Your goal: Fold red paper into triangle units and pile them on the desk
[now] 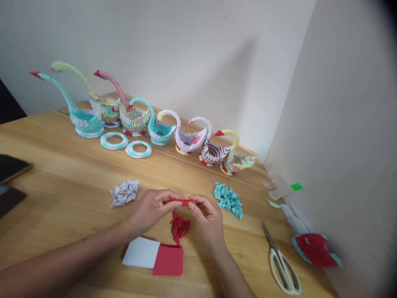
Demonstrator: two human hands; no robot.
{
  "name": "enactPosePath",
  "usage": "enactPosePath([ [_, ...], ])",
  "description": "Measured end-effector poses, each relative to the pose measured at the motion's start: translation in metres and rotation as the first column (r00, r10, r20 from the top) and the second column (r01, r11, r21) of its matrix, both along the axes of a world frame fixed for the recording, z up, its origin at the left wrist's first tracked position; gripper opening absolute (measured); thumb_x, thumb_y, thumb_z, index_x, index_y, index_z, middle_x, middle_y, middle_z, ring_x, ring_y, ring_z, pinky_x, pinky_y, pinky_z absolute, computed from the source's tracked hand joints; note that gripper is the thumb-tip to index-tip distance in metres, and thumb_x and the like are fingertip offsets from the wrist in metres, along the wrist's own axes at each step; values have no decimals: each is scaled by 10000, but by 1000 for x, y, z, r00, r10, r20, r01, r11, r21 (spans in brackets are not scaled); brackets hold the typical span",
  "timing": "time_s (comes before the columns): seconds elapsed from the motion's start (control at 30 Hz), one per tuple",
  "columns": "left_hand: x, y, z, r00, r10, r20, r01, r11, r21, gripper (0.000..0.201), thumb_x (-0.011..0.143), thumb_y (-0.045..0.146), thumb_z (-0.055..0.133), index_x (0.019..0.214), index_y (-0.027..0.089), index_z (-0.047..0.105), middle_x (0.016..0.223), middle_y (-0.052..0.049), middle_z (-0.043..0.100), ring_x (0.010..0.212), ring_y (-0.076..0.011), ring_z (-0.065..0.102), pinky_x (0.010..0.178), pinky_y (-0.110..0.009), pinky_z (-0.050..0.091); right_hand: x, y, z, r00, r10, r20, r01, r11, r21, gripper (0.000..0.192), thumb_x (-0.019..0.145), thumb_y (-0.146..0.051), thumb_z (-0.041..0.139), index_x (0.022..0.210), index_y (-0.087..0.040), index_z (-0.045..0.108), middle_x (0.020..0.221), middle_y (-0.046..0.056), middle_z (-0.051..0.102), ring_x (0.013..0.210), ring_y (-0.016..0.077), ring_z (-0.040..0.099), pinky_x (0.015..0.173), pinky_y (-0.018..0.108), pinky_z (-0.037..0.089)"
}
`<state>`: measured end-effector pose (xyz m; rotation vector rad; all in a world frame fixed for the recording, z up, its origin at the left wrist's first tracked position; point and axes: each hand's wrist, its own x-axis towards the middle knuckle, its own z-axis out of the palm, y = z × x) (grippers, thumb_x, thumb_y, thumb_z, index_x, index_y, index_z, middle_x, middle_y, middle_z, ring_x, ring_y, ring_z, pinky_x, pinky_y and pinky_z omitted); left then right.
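A narrow folded strip of red paper [183, 202] is pinched at its two ends above the table. My left hand [156, 207] has its left end between thumb and fingers, and my right hand [207, 215] grips the right end. Below them lies a small pile of folded red paper pieces [180, 228]. Closer to me are a stack of white paper [141, 253] and a stack of red paper [168, 260], side by side. White folded pieces [124, 193] lie left of my hands, turquoise folded pieces [228, 200] to the right.
Several folded-paper swans [163, 133] stand in a row along the wall, with two turquoise-and-white paper rings [138, 155] before them. Scissors [281, 265] lie at the right, near a red paper piece with turquoise edging [316, 249]. Dark flat devices [12, 167] lie at the left edge.
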<state>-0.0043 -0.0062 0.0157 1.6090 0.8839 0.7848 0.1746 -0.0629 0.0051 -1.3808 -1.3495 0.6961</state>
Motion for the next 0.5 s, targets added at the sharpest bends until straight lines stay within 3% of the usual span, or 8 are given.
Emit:
enactPosePath([
  [0.5, 1, -1, 0, 998, 8, -57, -6, 999, 45, 233, 816, 343, 555, 723, 163, 668, 670, -12, 685, 652, -161, 590, 599, -229, 420, -3, -1, 3, 999, 26, 43, -26, 1000, 11, 128, 831, -291, 632, 797, -185, 695, 723, 31, 678, 658, 168, 603, 624, 294, 480],
])
